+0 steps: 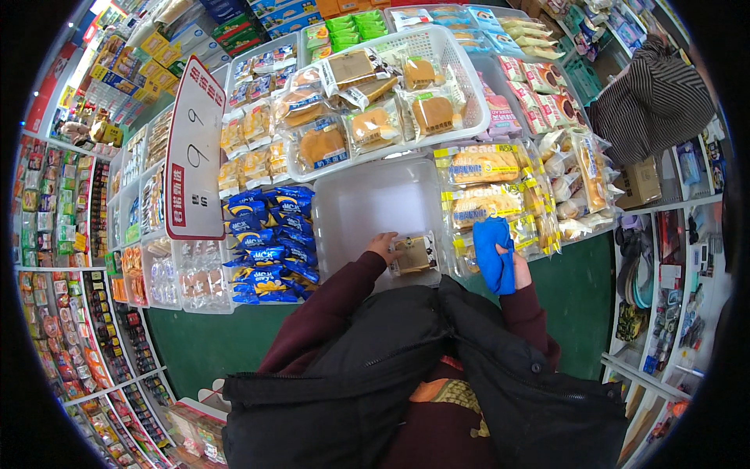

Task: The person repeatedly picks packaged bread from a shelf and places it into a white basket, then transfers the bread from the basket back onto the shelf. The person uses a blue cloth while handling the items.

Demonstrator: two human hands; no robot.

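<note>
My left hand [384, 248] reaches into a translucent plastic bin [375, 205]. Its fingertips touch the left end of a clear-wrapped brown cake [415, 253], which lies at the bin's front right. Whether the fingers grip the wrapper or only rest on it is unclear. My right hand [520, 268] holds a bunched blue cloth [493, 255] over the front of the bread packets [483, 205] in yellow-trimmed wrappers. Behind the bin, a white perforated basket [477, 111] carries several wrapped cakes [375, 126] and sits tilted across the neighbouring bins.
Blue snack packets [266, 240] fill the bin on the left. A red-edged price sign [195, 152] stands upright beyond them. Wrapped rolls [577, 176] are heaped at right, near a striped cloth-like item [653, 102]. Stocked shelves [64, 234] line the left side.
</note>
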